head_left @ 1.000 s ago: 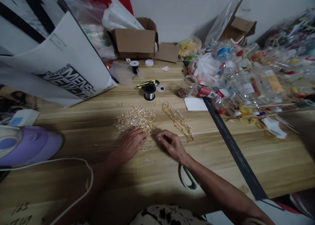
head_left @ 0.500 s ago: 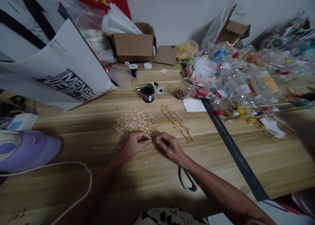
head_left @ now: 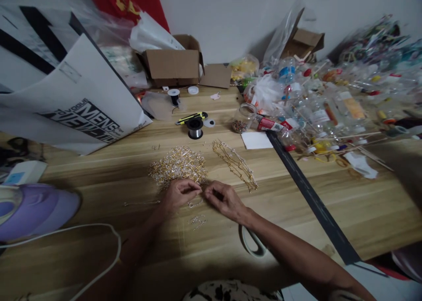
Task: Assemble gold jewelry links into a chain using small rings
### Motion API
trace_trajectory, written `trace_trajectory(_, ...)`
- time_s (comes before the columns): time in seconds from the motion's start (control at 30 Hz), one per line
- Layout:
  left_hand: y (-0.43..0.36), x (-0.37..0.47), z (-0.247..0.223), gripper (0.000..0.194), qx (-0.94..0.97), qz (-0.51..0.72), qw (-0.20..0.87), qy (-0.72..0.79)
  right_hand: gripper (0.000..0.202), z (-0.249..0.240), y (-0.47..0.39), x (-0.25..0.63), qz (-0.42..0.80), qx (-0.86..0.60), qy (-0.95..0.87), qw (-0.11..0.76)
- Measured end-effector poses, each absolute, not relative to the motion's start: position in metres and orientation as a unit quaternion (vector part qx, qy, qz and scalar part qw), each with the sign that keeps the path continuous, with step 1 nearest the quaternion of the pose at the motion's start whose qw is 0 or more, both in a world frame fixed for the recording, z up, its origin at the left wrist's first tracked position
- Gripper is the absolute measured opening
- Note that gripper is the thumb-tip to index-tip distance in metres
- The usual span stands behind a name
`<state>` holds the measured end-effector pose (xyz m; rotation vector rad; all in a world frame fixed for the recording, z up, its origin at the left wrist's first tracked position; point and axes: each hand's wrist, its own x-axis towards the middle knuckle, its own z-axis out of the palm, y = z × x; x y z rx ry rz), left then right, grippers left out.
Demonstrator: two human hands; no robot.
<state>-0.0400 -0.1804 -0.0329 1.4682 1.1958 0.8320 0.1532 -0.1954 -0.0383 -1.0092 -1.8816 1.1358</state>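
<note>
My left hand point(head_left: 180, 193) is pinched closed at the near edge of a pile of gold and silver chain pieces point(head_left: 178, 165). Just to its right, my right hand point(head_left: 226, 197) is also pinched, fingertips close to the left ones. Whatever the fingertips hold is too small to name. Below them on the table lie a short chain with a ring point(head_left: 194, 203) and a small cluster of silver chain bits point(head_left: 198, 222). Several longer gold and silver chains point(head_left: 234, 167) stretch out to the right of the pile. A thin chain point(head_left: 141, 202) lies left of my left hand.
Beyond the pile stand a wire spool point(head_left: 195, 128) and a yellow-black utility knife point(head_left: 191, 117). Scissors with pale handles point(head_left: 252, 244) lie under my right forearm. Plastic bottles point(head_left: 319, 116) crowd the right; a large white bag point(head_left: 95, 94) and purple appliance point(head_left: 39, 208) stand left.
The whole view has shifted slightly, with things sitting a little further left. Both hands keep their pinched pose, fingertips close together above the table.
</note>
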Motion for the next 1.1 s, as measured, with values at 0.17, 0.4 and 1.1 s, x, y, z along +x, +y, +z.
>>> trace_trajectory(0.17, -0.1798, -0.0399, -0.0336, 0.011, 0.603, 0.344, 0.520, 0.498, 0.011, -0.0398, -0.1955, 0.1532, 0.432, -0.391, -0.733, 0.351)
trace_trajectory(0.4, -0.1816, -0.0391, -0.0330, 0.008, 0.611, 0.337, 0.513, 0.500, 0.010, -0.0392, -0.1954, 0.1530, 0.434, -0.394, -0.733, 0.344)
trace_trajectory(1.1, -0.1810, -0.0404, -0.0346, 0.012, 0.596, 0.332, 0.542, 0.491, 0.011, -0.0392, -0.1951, 0.1537, 0.421, -0.387, -0.742, 0.350)
